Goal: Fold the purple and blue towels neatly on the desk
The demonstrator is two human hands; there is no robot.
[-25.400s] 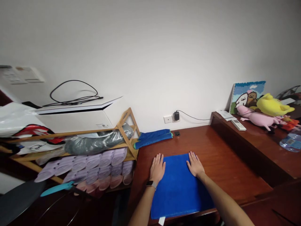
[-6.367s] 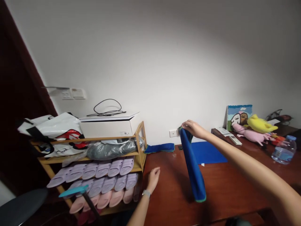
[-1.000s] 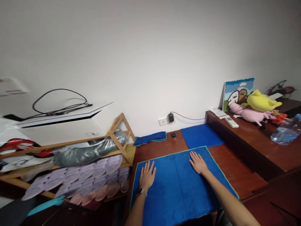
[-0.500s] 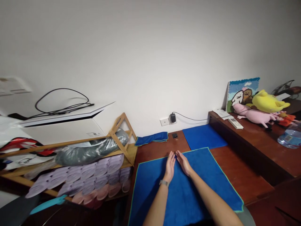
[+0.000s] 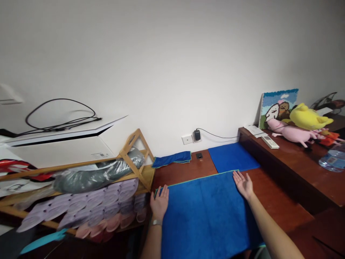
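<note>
A large blue towel (image 5: 205, 212) with a green border lies spread out on the brown wooden tabletop (image 5: 185, 172). My left hand (image 5: 159, 203) is at the towel's far left corner, palm up with the fingers apart. At the far right corner is my right hand (image 5: 244, 184), its palm also turned up and its thumb spread from the fingers. Neither hand grips anything. Both forearms run along the towel's sides and hide much of the side borders. I cannot tell whether the hands press on the cloth.
A folded blue cloth (image 5: 171, 159) and a flat blue cloth (image 5: 233, 157) lie by the wall. On the left stands a wooden rack (image 5: 149, 176) with several slippers (image 5: 107, 201). Plush toys (image 5: 292, 132), a remote control (image 5: 270, 141) and a bottle (image 5: 332, 159) rest on the raised right surface.
My hands have moved apart from the towel's far middle, the left one to the left corner and the right one to the right corner. Their palms have turned upward.
</note>
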